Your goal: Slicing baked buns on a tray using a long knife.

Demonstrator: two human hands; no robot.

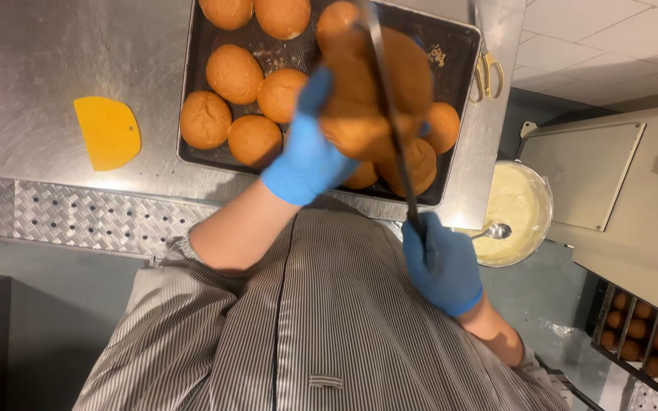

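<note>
Buns (234, 73) sit in a tray (458, 46) on the table (78, 53) — scraper (108, 132) to its left, scissors (487, 72) to its right, bowl (518, 205) beyond the table's edge.

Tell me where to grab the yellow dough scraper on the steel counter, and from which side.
Take the yellow scraper by its straight edge, at the top-left in the head view, coming in from the bare steel counter on its left. It lies flat, so a finger probably has to slide under an edge. The baking tray crowds its right, rounded side, and the gloved left hand works above that tray.
</note>
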